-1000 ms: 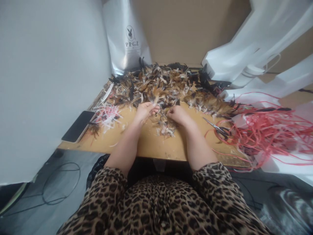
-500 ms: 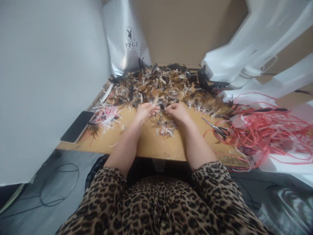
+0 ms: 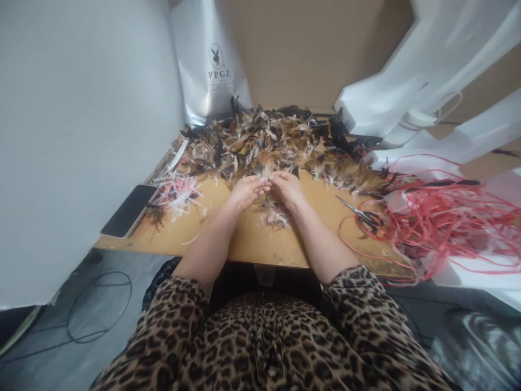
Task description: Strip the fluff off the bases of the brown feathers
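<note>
Over the table's middle, my left hand [image 3: 247, 191] is closed in a pinch on the pale base of a brown feather [image 3: 266, 163]. My right hand [image 3: 287, 188] meets it there, its fingertips pinched at the same pale base and touching the left fingers. The feather's fluffy tip points away from me. Just beyond spreads a heap of brown and black feathers [image 3: 260, 130]. Between my wrists and the table's front lies a small pile of feather scraps [image 3: 275, 216].
To the left are a phone [image 3: 129, 210] and pink and white strips [image 3: 179, 191]. Scissors [image 3: 358, 212] and a tangle of red ribbon [image 3: 451, 217] lie right. A silver bag [image 3: 215, 87] stands behind the heap, near a white panel [image 3: 89, 119]. The wooden table [image 3: 321, 239] ends close to my body.
My right hand has moved left, so its fingertips now meet those of my left hand at the feather's base. My left hand has shifted slightly right.
</note>
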Motion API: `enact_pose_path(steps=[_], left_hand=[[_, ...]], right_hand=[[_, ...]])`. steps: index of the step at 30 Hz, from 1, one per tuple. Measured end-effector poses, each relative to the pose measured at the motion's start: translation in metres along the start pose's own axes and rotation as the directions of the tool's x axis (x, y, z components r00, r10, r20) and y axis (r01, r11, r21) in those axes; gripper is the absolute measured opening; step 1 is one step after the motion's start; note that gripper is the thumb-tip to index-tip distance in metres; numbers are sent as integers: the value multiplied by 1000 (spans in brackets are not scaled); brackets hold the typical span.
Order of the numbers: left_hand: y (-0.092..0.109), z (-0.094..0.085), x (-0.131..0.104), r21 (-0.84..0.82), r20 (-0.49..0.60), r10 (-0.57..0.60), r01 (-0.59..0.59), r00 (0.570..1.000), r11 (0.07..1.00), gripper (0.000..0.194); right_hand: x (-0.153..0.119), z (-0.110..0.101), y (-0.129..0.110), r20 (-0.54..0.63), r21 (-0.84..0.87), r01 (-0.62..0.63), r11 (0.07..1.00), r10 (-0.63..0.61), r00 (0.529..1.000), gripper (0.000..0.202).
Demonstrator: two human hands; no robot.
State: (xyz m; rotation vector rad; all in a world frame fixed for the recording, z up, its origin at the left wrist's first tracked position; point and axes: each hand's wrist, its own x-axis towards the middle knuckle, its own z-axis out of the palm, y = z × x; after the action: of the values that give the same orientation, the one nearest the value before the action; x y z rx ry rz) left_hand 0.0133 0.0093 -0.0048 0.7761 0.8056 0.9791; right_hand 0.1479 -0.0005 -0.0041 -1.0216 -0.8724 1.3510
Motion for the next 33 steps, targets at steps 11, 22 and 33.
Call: enact_pose_path(steps=[11,22,33], left_hand=[[1,1,-2,71,1,28,-28,1000,997,12],[1,5,-3,292,9,169,-164,986,942,11],[-2,1,1,288,-8,182,-172,983,942,16]], right_hand=[[-2,2,3,-54,-173,148,974,-159,986,29],[-4,1,-4,-69,-177,159,971,-174,982,31],[2,-5,-1,-28,-107,81,991,-84,996,32]])
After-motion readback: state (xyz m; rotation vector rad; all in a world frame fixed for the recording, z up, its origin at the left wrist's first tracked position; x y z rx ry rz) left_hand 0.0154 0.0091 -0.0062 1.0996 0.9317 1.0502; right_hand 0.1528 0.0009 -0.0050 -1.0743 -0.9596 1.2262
